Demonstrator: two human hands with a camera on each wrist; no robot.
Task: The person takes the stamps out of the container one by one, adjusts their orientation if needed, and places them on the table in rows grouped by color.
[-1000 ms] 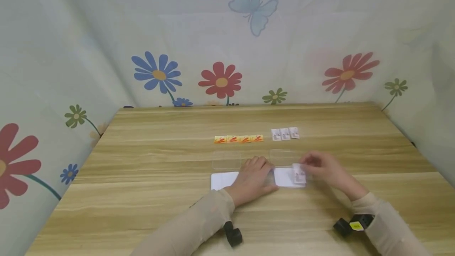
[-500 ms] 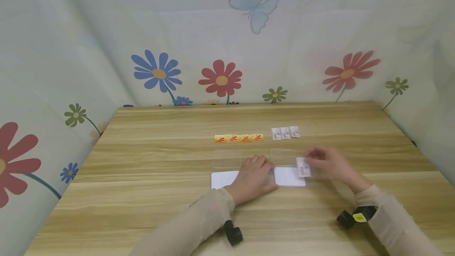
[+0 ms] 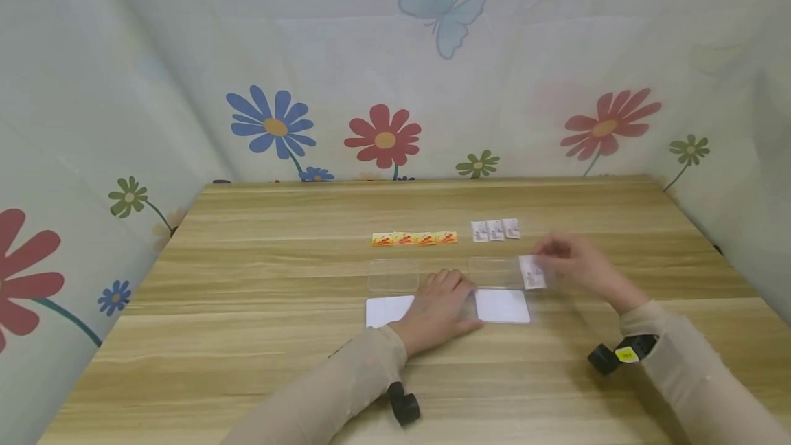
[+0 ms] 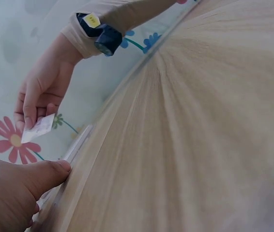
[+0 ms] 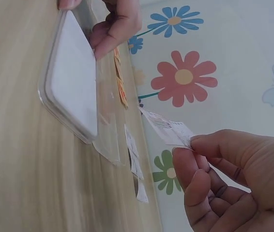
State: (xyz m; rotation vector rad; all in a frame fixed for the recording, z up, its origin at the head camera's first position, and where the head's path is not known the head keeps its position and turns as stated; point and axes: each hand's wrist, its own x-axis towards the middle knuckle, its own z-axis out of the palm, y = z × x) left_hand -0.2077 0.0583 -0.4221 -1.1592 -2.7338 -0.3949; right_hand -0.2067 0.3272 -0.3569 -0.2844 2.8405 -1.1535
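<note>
My right hand [image 3: 577, 270] pinches a small white printed packet [image 5: 166, 128] by one edge between thumb and fingertips. It holds the packet raised at the right end of a clear plastic lid [image 3: 494, 273] in the head view. My left hand [image 3: 435, 311] holds the left end of a shallow clear case [image 5: 45, 94] filled with white [image 3: 503, 306], thumb at the near edge and fingers at the far edge. A second white-filled case [image 3: 388, 311] lies to the left, partly hidden under that hand. Behind it lies another clear lid [image 3: 393, 275].
Several orange-yellow packets [image 3: 414, 239] lie in a row behind the lids. To their right are three white printed packets [image 3: 496, 229] like the held one. The wooden table [image 3: 259, 280] ends at a flowered curtain [image 3: 525, 88].
My right hand has moved the white packet away from me and slightly right, from over the right case to beside the right lid. My left hand has stayed in place.
</note>
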